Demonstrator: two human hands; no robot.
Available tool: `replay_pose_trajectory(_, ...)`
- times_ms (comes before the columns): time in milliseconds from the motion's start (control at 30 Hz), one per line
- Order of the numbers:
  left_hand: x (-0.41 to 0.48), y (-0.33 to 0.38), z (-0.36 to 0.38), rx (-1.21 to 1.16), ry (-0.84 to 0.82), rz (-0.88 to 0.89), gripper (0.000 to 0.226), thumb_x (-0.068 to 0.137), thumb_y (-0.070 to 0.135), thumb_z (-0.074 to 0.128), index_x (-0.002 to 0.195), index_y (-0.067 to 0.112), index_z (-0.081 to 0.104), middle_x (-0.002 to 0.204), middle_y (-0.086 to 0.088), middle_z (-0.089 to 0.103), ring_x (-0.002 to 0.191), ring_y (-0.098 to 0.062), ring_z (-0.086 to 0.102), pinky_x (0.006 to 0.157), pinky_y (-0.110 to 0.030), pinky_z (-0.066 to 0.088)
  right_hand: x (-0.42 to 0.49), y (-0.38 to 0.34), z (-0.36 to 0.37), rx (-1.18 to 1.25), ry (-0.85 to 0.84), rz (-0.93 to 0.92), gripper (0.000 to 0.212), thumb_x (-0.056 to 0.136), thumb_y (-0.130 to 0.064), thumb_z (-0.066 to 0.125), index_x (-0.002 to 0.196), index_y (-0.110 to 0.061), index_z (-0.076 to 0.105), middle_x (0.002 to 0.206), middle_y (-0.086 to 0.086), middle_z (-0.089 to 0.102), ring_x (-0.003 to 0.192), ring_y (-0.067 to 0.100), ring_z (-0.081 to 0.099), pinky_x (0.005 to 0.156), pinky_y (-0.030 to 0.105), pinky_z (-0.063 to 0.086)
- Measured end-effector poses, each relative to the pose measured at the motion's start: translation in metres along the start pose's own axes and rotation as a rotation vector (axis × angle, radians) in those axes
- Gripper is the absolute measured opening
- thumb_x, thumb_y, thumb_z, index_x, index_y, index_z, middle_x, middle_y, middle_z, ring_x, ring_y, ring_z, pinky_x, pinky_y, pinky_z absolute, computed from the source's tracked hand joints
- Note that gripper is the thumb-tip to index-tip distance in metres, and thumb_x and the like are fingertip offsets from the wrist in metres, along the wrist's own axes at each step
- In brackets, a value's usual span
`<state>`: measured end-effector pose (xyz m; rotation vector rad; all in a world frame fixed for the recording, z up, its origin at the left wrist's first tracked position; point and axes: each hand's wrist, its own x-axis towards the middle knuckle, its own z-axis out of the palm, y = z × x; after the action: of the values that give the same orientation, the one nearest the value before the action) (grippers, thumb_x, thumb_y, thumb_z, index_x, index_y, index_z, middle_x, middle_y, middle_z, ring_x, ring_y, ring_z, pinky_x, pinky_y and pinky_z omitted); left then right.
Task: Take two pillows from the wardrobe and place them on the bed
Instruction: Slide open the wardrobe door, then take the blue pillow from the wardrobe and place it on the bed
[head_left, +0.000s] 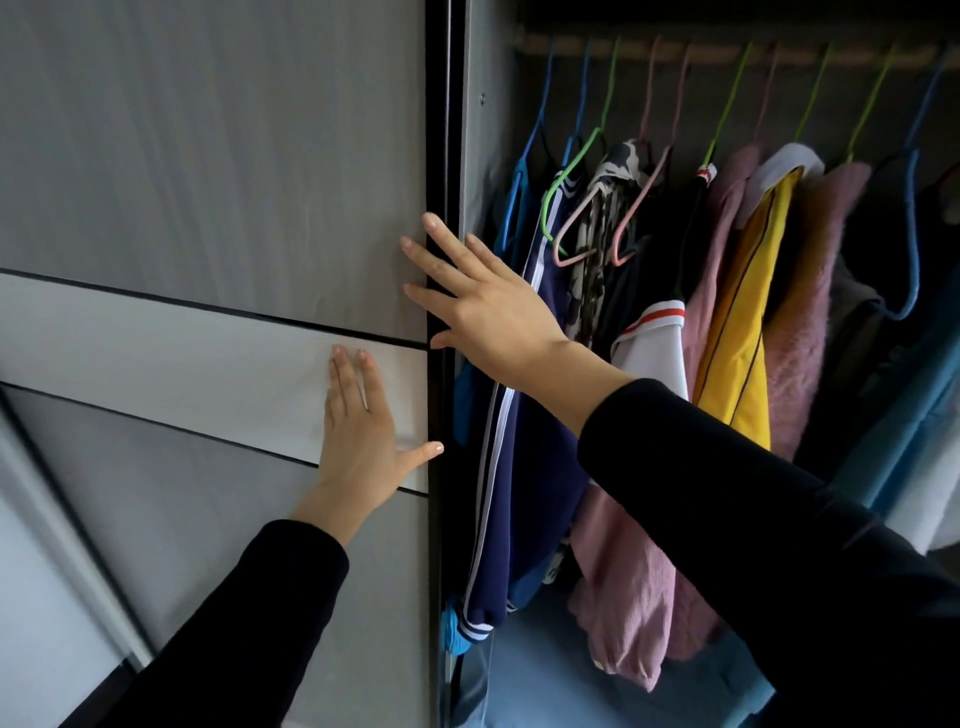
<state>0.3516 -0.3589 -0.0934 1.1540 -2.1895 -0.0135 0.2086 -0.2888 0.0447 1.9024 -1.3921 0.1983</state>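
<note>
Wardrobe (470, 130), sliding door (208, 182) left; hanging clothes (727, 312) right. Left hand (358, 441) flat on door, right hand (483, 301) spread at its edge, neither gripping. Pillows: none visible. Likely soft, light, bulky; grasp by opposite sides.

Grey wardrobe (218, 156) stands open, clothes hanging inside.

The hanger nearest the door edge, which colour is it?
Blue; the hanger shows best in the head view.

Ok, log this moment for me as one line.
stage: at wardrobe | left hand: flat on sliding door | right hand: open at door edge | hanging clothes exposed | pillows: none visible
</note>
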Motion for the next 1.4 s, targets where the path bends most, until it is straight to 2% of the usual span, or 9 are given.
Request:
replay_pose_trajectory(100, -0.027, 0.013, 0.009, -0.083, 0.107, 0.038, 0.1, 0.076, 0.044, 0.066, 0.146, 0.009, 0.004, 0.156, -0.022, 0.002, 0.143, -0.035, 0.008, 0.114, -0.046, 0.02, -0.037, -0.016, 0.008, 0.171, 0.054, 0.113, 0.054, 0.089, -0.023, 0.061, 0.139, -0.014, 0.041, 0.156, 0.009, 0.024, 0.146, 0.027, 0.015, 0.118, 0.041, 0.015)
replay_pose_trajectory(233, -0.084, 0.04, 0.044, -0.298, 0.098, 0.155, 0.073, 0.079, 0.025, 0.06, 0.141, 0.013, 0.024, 0.148, -0.013, 0.019, 0.134, -0.029, 0.027, 0.111, -0.038, 0.027, -0.128, -0.046, 0.025, 0.437, 0.037, 0.34, 0.049, 0.09, -0.025, 0.06, 0.136, -0.014, 0.047, 0.146, 0.009, 0.043, 0.133, 0.026, 0.041, 0.101, 0.039, 0.043)
replay_pose_trajectory(467, -0.184, 0.091, 0.128, -0.344, -0.394, 0.281, 0.036, 0.074, 0.009, 0.062, 0.11, 0.004, 0.058, 0.115, -0.017, 0.06, 0.102, -0.037, 0.058, 0.094, -0.031, 0.036, -0.287, -0.107, 0.064, 0.65, -0.235, 0.701, 0.044, 0.089, -0.03, 0.06, 0.128, -0.011, 0.052, 0.121, 0.005, 0.06, 0.108, 0.027, 0.056, 0.088, 0.038, 0.049)
replay_pose_trajectory(567, -0.225, 0.107, 0.169, -0.348, -0.633, 0.281, 0.036, 0.082, 0.014, 0.055, 0.117, 0.008, 0.057, 0.122, -0.01, 0.058, 0.114, -0.028, 0.052, 0.099, -0.033, 0.039, -0.353, -0.126, 0.085, 0.681, -0.397, 0.839, 0.036, 0.087, -0.029, 0.06, 0.118, -0.013, 0.054, 0.109, 0.005, 0.06, 0.1, 0.029, 0.055, 0.079, 0.034, 0.044)
replay_pose_trajectory(800, -0.308, 0.113, 0.322, -0.284, -0.9, 0.269, 0.036, 0.087, 0.024, 0.046, 0.121, 0.018, 0.053, 0.129, 0.001, 0.052, 0.121, -0.017, 0.043, 0.096, -0.028, 0.039, -0.509, -0.163, 0.193, 0.685, -0.669, 1.065, 0.049, 0.091, -0.042, 0.051, 0.135, -0.021, 0.044, 0.133, -0.003, 0.053, 0.12, 0.021, 0.049, 0.094, 0.033, 0.042)
replay_pose_trajectory(1000, -0.366, 0.096, 0.509, -0.297, -0.906, 0.248, 0.038, 0.085, 0.031, 0.053, 0.121, 0.018, 0.053, 0.13, 0.003, 0.05, 0.122, -0.017, 0.043, 0.095, -0.031, 0.041, -0.639, -0.189, 0.352, 0.63, -0.774, 1.147, 0.054, 0.091, -0.044, 0.051, 0.138, -0.019, 0.039, 0.137, 0.0, 0.049, 0.124, 0.023, 0.045, 0.098, 0.035, 0.041)
replay_pose_trajectory(1200, -0.382, 0.067, 0.669, -0.181, -0.707, 0.321, 0.06, 0.081, 0.033, 0.063, 0.135, 0.012, 0.045, 0.151, -0.016, 0.031, 0.139, -0.032, 0.028, 0.112, -0.039, 0.026, -0.739, -0.189, 0.497, 0.529, -0.736, 1.184, 0.063, 0.087, -0.044, 0.057, 0.139, -0.018, 0.034, 0.144, 0.004, 0.039, 0.128, 0.028, 0.041, 0.101, 0.036, 0.039)
replay_pose_trajectory(1300, -0.368, 0.055, 0.719, -0.128, -0.533, 0.382, 0.073, 0.073, 0.033, 0.073, 0.134, 0.003, 0.044, 0.147, -0.024, 0.034, 0.134, -0.041, 0.034, 0.108, -0.049, 0.03, -0.772, -0.175, 0.543, 0.465, -0.693, 1.205, 0.075, 0.084, -0.048, 0.059, 0.144, -0.016, 0.028, 0.152, 0.007, 0.028, 0.137, 0.027, 0.028, 0.108, 0.038, 0.027)
replay_pose_trajectory(1400, -0.346, 0.045, 0.738, -0.066, -0.495, 0.375, 0.093, 0.07, 0.05, 0.072, 0.14, 0.004, 0.033, 0.151, -0.023, 0.025, 0.14, -0.037, 0.023, 0.111, -0.052, 0.023, -0.787, -0.155, 0.561, 0.418, -0.67, 1.165, 0.086, 0.081, -0.058, 0.058, 0.147, -0.018, 0.02, 0.157, 0.004, 0.019, 0.143, 0.022, 0.015, 0.112, 0.038, 0.015)
